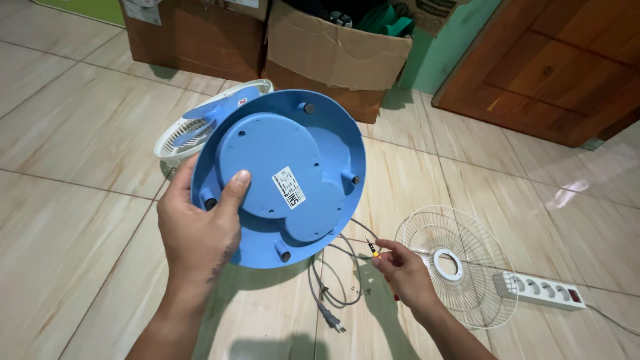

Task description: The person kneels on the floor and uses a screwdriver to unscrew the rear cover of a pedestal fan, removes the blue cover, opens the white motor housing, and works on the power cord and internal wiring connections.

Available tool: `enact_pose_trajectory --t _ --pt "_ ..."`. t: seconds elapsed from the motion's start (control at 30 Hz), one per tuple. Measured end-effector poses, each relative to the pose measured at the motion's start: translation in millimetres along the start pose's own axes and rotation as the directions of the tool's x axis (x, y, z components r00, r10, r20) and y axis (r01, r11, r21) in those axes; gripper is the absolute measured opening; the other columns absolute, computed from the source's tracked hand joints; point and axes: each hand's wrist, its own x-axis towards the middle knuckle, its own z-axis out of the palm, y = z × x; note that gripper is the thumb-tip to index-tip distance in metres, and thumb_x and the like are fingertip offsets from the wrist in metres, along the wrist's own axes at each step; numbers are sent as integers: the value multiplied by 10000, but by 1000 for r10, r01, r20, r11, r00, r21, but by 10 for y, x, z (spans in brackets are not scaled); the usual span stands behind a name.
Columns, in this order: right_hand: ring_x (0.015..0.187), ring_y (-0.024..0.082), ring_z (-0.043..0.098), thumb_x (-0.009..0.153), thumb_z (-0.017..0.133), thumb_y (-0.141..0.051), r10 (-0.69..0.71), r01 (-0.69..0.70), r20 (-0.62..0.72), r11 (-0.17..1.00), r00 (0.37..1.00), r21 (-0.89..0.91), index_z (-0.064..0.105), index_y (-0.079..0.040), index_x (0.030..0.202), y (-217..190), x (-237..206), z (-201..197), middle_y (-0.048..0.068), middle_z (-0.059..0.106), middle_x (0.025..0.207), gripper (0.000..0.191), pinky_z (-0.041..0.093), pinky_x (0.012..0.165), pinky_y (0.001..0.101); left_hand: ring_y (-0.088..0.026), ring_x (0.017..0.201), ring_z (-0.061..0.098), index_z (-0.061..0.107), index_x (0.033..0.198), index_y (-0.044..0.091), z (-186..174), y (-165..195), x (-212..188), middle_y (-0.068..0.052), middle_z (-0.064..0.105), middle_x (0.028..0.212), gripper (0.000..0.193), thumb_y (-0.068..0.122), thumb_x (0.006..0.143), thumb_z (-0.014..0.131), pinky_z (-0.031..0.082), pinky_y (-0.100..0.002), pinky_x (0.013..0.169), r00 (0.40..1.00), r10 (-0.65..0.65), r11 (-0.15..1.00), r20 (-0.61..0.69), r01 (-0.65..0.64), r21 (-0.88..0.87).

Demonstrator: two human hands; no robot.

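Note:
My left hand [200, 230] grips the rim of a round blue fan base [280, 177], tilted up so its underside faces me, thumb pressed on the raised centre panel. A white label and several rubber feet show on that underside. Behind the base the fan's white grille and head [193, 130] lie on the floor. My right hand [403, 273] is lower right, holding a small screwdriver [373, 250] with a yellow and red handle, tip pointing up toward the base. A grey power cord [330, 287] with a plug trails on the tiles between my hands.
A loose white wire fan guard [460, 267] lies on the tiled floor at right, beside a white power strip [543, 291]. Cardboard boxes [333, 53] stand at the back against a green wall. A wooden door [553, 67] is at upper right.

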Motion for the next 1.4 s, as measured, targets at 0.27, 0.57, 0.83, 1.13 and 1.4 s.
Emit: enact_pose_trajectory --t 0.27,0.57,0.83,1.13,1.4 --pt "758 137 684 942 692 -297 103 -108 -46 986 994 -125 735 -107 1216 255 126 -150 44 745 926 336 508 524 341 -175 963 747 680 1253 2 -12 6 -9 -110 777 1065 426 199 893 791 565 -307 892 999 48 998 10 -48 42" --pt "735 127 634 929 694 -114 -45 44 -3 992 999 -120 714 -51 1226 553 344 -223 42 736 898 304 531 668 282 -169 980 736 680 1266 2 -32 51 -28 -108 772 1091 438 200 892 796 561 -303 889 1000 30 998 7 -31 63" --pt "763 119 693 925 676 -106 -69 69 -7 995 998 -70 700 -22 1204 535 502 -195 52 761 912 292 576 709 279 -163 985 741 670 1282 4 -75 109 -44 -105 768 1087 444 201 898 776 566 -300 892 1000 4 997 30 -6 80" --pt "810 136 743 881 717 -160 -143 111 -110 962 984 -250 722 -78 1149 496 933 -144 58 792 945 280 592 750 296 -167 955 735 683 1270 12 -111 135 -65 -102 770 1061 447 222 889 786 557 -303 866 1000 -28 985 8 26 168" --pt "724 166 725 870 715 -129 -199 160 -114 945 973 -284 717 -68 1056 399 1195 -104 74 769 852 196 586 677 327 -161 942 731 684 1269 7 -119 168 -58 -100 768 1054 446 206 883 787 560 -299 845 999 -42 981 -3 42 189"
